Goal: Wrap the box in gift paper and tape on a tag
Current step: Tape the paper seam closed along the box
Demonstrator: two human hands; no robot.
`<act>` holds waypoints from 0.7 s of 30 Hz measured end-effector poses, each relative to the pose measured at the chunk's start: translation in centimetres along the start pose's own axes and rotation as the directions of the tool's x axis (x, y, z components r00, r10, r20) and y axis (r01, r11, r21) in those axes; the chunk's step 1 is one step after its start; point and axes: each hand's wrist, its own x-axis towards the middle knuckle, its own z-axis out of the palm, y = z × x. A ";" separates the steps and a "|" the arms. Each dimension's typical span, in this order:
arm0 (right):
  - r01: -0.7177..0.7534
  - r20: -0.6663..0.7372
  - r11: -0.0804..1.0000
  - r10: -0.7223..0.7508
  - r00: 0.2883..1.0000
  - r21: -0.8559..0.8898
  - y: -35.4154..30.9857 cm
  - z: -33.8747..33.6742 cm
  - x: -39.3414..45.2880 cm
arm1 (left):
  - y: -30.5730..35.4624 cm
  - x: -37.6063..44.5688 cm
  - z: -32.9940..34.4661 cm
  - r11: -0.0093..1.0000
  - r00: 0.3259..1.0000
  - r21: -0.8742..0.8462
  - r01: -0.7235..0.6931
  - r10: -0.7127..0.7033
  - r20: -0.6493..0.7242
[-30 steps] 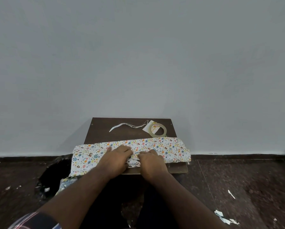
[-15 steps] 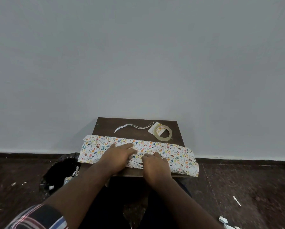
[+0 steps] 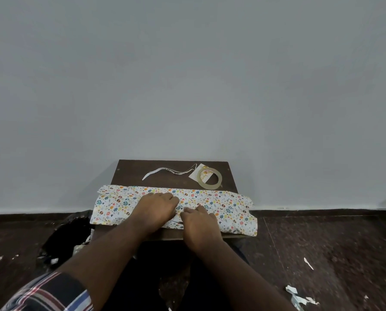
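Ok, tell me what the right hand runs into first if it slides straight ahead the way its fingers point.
Probably the left hand: the right hand lies on the gift paper with its fingers angled up-left, fingertips almost at the left hand's. Depth is unclear.

Both hands, left hand (image 3: 157, 206) and right hand (image 3: 198, 223), press patterned gift paper (image 3: 227, 205), apparently flat.

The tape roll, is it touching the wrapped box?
Apart. In the head view the tape roll lies behind the wrapped box, with a dark strip of table between them.
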 end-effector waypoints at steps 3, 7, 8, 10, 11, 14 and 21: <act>0.006 0.008 1.000 -0.006 1.000 0.010 0.2 0.1 0.0 | 0.1 0.2 0.6 0.999 0.999 -0.031 0.032 -0.033 -0.014; 0.006 0.003 1.000 -0.006 1.000 0.012 0.3 -0.2 0.1 | 0.1 0.9 0.2 0.999 0.997 -0.015 0.043 -0.042 0.071; 0.006 0.000 1.000 -0.006 1.000 0.014 0.3 -0.1 0.0 | 0.2 1.1 0.1 0.999 0.996 0.010 0.046 -0.046 0.077; 0.008 -0.011 1.000 -0.008 1.000 0.029 0.3 0.0 0.0 | 0.3 1.5 -0.2 0.998 0.996 0.039 0.041 -0.043 0.075; 0.006 -0.016 0.999 -0.005 1.000 0.039 0.3 0.1 0.0 | 0.3 1.6 -0.2 0.998 0.996 0.049 0.038 -0.042 0.081; 0.004 -0.035 0.999 -0.002 0.999 0.050 0.4 0.3 0.0 | 0.0 1.8 -0.3 0.999 0.995 0.038 0.030 -0.033 0.094; 0.007 -0.023 0.999 -0.006 1.000 0.048 0.4 0.1 -0.1 | 0.2 2.0 -0.3 0.999 0.988 -0.039 0.024 -0.018 0.156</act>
